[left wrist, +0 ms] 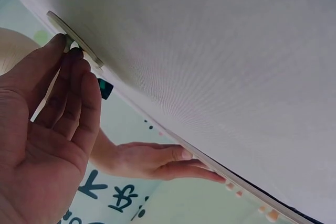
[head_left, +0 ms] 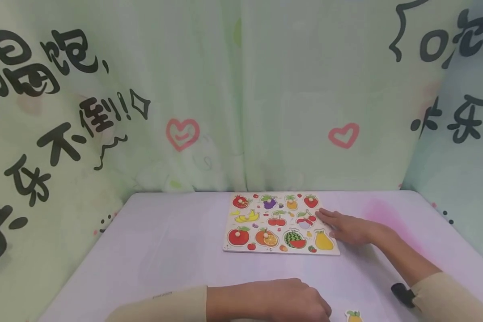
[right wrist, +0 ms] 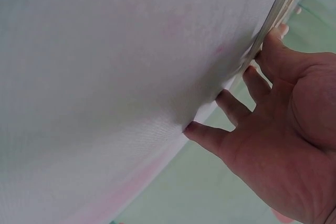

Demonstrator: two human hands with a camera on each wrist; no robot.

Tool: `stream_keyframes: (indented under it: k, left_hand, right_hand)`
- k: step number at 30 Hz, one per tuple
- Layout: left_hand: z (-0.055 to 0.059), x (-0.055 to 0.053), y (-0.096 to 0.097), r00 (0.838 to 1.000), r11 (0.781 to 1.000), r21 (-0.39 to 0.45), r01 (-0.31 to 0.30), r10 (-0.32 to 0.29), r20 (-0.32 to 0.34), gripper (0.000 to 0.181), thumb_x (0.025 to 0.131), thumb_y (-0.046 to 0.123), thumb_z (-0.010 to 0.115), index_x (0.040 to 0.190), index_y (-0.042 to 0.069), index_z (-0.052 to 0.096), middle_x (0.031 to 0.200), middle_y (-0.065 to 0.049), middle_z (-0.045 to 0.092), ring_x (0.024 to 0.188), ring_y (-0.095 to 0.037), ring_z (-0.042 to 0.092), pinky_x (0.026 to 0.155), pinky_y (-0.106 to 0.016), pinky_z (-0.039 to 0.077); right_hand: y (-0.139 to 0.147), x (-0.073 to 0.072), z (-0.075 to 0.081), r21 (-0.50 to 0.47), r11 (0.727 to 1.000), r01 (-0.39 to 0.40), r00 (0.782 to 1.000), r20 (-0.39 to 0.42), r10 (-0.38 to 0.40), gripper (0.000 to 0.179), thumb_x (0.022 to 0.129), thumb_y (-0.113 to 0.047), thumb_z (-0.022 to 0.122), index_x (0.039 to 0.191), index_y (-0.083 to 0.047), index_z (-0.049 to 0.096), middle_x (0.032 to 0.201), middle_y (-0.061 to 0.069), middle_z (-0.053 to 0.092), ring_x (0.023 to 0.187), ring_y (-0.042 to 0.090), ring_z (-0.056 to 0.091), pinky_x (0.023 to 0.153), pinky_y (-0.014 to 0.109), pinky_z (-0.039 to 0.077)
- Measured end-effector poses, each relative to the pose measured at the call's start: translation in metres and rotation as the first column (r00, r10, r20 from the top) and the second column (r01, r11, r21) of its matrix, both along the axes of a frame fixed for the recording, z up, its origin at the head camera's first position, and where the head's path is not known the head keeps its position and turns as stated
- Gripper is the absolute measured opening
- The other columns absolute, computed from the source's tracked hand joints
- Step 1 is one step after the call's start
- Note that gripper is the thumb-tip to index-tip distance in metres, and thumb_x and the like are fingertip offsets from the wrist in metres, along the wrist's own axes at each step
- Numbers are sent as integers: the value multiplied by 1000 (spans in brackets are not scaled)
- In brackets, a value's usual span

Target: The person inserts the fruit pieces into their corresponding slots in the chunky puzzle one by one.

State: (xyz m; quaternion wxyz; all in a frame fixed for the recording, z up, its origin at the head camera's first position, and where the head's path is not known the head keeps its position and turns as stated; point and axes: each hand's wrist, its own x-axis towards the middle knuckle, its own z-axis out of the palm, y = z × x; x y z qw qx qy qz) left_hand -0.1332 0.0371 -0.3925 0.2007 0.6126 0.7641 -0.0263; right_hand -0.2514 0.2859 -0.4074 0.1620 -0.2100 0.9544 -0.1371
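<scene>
A flat wooden fruit puzzle board (head_left: 261, 226) with small knobs lies on the table. My right hand (head_left: 352, 228) rests at its right edge; in the right wrist view the fingers (right wrist: 207, 137) are spread, with the thumb against the board's edge (right wrist: 273, 14). Close to the table's front, my left hand (head_left: 294, 299) is bent downward. The left wrist view shows its thumb and fingertips pinching the knob of a thin puzzle piece (left wrist: 76, 38), seen almost edge-on. A yellow fruit piece with green leaves (head_left: 353, 316) is partly visible beside that hand; I cannot tell whether it is the pinched one.
The table (head_left: 165, 241) has a pale cover with a pink patch on the right. Printed curtains (head_left: 285, 89) with hearts and writing hang behind it and along both sides. A black device (head_left: 403, 295) sits at the right wrist.
</scene>
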Motion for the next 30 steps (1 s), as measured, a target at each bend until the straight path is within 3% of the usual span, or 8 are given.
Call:
stream_keyframes:
  k: [6, 14, 24, 30]
  left_hand:
    - [3, -3, 0, 999, 999, 2, 41, -41, -24, 25, 101, 30, 70, 126, 29, 75, 96, 18, 67, 80, 8, 56, 70, -3, 41]
    - [6, -13, -3, 1000, 999, 32, -1, 1, -7, 23, 99, 28, 73, 121, 29, 78, 97, 19, 70, 83, 12, 57, 73, -2, 40]
    - [9, -38, -9, 998, 995, 95, -40, 44, -35, 23, 96, 25, 76, 119, 26, 80, 103, 16, 73, 92, 13, 60, 81, 0, 40]
    - [13, -52, -11, 994, 991, 109, -74, 83, -77, 19, 97, 24, 76, 115, 27, 81, 100, 18, 72, 89, 10, 59, 78, -3, 42]
  right_hand:
    - [1, -1, 0, 0, 1000, 10, 1000, 9, -10, 74, 101, -27, 65, 163, -8, 30, 169, 24, 23, 151, 58, 21, 114, 73, 32]
    - [2, -2, 2, -12, 1000, 20, 999, 28, -19, 75, 100, -27, 66, 163, -8, 30, 170, 24, 22, 151, 59, 19, 114, 74, 30]
    - [1, -1, 3, -8, 1000, 5, 1000, 30, -4, 74, 101, -26, 65, 163, -7, 30, 169, 26, 22, 151, 58, 21, 114, 72, 32]
    - [2, -1, 4, -16, 1000, -9, 999, 41, 10, 72, 101, -24, 64, 163, -6, 30, 169, 26, 21, 151, 59, 21, 115, 73, 30]
